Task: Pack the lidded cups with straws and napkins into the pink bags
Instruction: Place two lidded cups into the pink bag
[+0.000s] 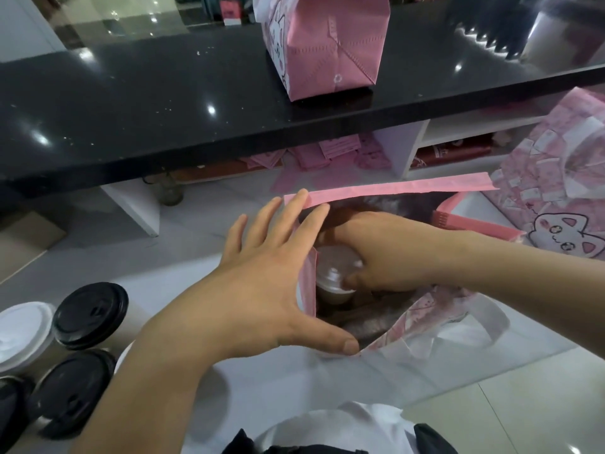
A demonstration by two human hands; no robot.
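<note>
Left hand [262, 283] at 9 o'clock of the open pink bag [376, 191], fingers [271, 221] spread, holding its rim wide. Right hand [386, 253] sunk inside the bag, fingers wrapped over a clear-lidded cup [330, 273]. Lidded cups [88, 316] clustered on the bench [294, 381] at 8 o'clock.

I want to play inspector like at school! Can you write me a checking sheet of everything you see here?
Surface: pale worktop below a black counter.
Job's things: open pink bag with a clear-lidded cup inside; black-lidded cups and a white-lidded cup waiting; a pink bag on the counter.
Clutter: pink packets on the shelf.
Hands: left hand spreads the bag's edge; right hand grips the cup.
Cables: nothing seen.
Surroundings: printed pink bag at right.
</note>
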